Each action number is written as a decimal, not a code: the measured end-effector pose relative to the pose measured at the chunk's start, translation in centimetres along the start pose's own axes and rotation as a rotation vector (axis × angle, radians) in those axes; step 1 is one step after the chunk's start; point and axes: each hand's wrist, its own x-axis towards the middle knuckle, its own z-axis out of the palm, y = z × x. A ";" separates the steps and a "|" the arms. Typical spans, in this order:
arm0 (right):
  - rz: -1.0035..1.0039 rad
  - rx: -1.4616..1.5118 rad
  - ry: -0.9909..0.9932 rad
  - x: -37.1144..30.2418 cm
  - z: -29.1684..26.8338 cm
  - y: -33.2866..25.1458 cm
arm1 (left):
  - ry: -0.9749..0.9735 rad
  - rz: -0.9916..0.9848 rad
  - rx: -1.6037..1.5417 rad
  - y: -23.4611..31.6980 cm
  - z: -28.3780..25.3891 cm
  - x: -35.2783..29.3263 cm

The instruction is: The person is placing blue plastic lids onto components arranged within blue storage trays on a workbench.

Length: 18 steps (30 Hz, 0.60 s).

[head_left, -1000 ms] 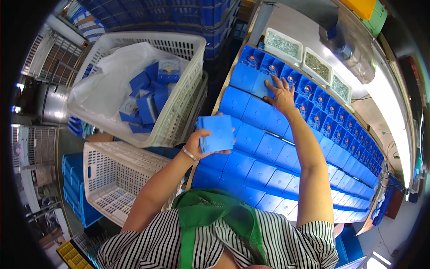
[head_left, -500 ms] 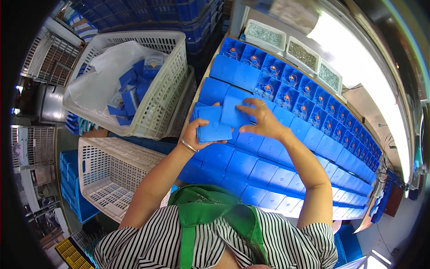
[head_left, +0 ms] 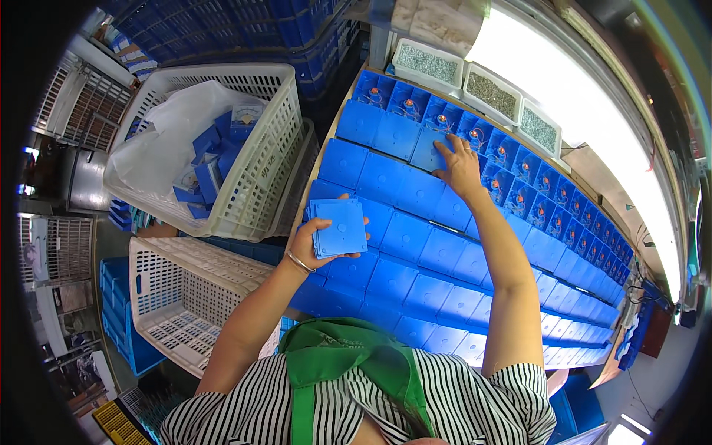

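Note:
My left hand (head_left: 305,243) is closed round a small stack of square blue plastic covers (head_left: 342,227), thumb on one side and fingertips at the other. Farther off, my right hand (head_left: 464,172) has its fingers apart, the fingertips at the edge of a blue cover (head_left: 425,153) that lies over a box in the second row. Beside it stand open blue boxes (head_left: 518,196) with wires and small orange-red parts inside. Covered blue boxes (head_left: 404,185) fill the rows nearer to me.
Along the far edge stand three white trays (head_left: 489,94) of small metal parts. A white crate (head_left: 256,174) at the left holds clear plastic and blue-cased meters. Nearer sits another white crate (head_left: 167,297). Stacked blue crates (head_left: 222,26) rise behind, and a bright lamp (head_left: 564,96) runs along the right.
My right hand has moved away from the stack, up and to the right, and a cover now lies on a box there. My left hand has shifted slightly left with the stack.

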 end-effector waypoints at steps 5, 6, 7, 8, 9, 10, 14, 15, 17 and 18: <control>0.031 -0.033 -0.027 0.1 0.0 -0.5 | -0.012 0.007 -0.007 0.2 -0.4 0.0; 0.028 -0.067 -0.043 0.2 -0.2 -0.7 | -0.021 -0.003 -0.013 0.2 -0.4 -0.1; 0.024 -0.100 -0.060 0.3 -0.3 -0.9 | -0.020 -0.002 -0.015 0.3 -0.4 -0.1; 0.022 -0.100 -0.062 0.4 -0.5 -1.0 | -0.039 -0.021 -0.030 0.3 -0.4 -0.2; 0.037 -0.140 -0.076 0.5 -0.9 -1.3 | -0.057 -0.040 -0.046 0.4 -0.3 -0.3; 0.052 -0.179 -0.090 0.5 -1.2 -1.5 | -0.054 -0.039 -0.048 0.3 -0.1 -0.3; 0.105 -0.089 -0.122 0.6 -1.2 -0.9 | -0.051 -0.008 -0.045 -0.4 1.3 0.5; 0.102 -0.040 -0.119 0.9 -1.0 -0.1 | -0.029 -0.006 -0.002 -0.6 1.7 0.9; 0.101 0.011 -0.105 0.5 -0.5 1.1 | -0.043 -0.025 -0.003 -1.6 1.9 0.9; 0.065 0.045 -0.133 0.4 -0.3 1.4 | -0.053 -0.043 -0.008 -2.0 2.2 1.1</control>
